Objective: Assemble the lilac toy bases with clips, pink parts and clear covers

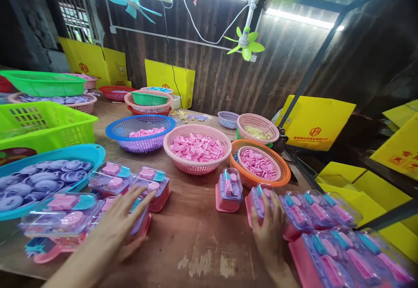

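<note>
Left hand [119, 214] and right hand [269, 231] are over full boxes [256, 205]; can't tell if they grip. Ahead, pink bits [197, 147] are still loose.

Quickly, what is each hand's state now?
Left hand: open, spread over a pink box.
Right hand: at a second pink box; grip cannot be told.

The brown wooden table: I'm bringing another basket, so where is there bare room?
Bare wood lies between the left hand and right hand, in front of the central round pink plastic basket. Crowded: clear-lidded pink plastic boxes and a turquoise oval basin at left; more such boxes at right.
</note>
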A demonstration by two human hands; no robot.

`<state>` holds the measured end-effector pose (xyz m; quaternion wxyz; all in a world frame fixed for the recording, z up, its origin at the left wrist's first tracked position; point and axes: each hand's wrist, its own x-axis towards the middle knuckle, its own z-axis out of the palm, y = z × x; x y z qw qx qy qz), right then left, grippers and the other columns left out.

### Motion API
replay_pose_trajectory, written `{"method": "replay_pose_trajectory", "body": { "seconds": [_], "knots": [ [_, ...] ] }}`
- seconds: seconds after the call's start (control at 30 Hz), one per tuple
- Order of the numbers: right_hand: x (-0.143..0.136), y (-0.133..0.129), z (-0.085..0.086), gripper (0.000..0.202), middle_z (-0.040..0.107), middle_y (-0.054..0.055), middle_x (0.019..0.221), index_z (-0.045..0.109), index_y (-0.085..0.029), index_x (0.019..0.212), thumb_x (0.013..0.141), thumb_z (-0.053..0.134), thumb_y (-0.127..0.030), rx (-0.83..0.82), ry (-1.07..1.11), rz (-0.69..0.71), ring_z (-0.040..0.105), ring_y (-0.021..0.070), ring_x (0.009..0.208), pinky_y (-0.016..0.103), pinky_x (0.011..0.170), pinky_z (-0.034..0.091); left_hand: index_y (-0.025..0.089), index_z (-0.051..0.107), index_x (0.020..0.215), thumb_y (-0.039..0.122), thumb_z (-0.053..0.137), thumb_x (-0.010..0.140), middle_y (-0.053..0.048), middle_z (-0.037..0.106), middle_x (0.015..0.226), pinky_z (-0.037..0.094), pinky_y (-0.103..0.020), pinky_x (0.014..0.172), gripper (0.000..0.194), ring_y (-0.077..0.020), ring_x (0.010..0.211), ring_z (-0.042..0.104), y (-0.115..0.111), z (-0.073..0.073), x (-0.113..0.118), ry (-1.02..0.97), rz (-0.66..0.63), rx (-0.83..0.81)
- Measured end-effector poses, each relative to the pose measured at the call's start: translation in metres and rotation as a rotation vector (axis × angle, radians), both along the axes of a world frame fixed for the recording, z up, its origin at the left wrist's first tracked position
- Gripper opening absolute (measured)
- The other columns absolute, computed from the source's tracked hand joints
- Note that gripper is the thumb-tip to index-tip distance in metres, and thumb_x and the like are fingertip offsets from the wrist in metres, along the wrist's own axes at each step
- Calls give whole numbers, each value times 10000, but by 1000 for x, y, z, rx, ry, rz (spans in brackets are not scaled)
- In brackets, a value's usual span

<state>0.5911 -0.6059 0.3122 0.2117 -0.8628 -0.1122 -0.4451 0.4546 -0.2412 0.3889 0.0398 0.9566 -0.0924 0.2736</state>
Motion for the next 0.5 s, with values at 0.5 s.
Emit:
{"method": "replay_pose_trajectory", "body": {
  "seconds": [0.5],
  "knots": [
    [-108,84,5,480,409,96,1374,320,-231,1370,904,423,-282,289,495,688,400,238,1255,465,1018,382,77,404,1355,436,532,792,-206,487,1220,383,-550,923,680,-388,1130,411,-123,4,3,267,221,-278]
  ]
}}
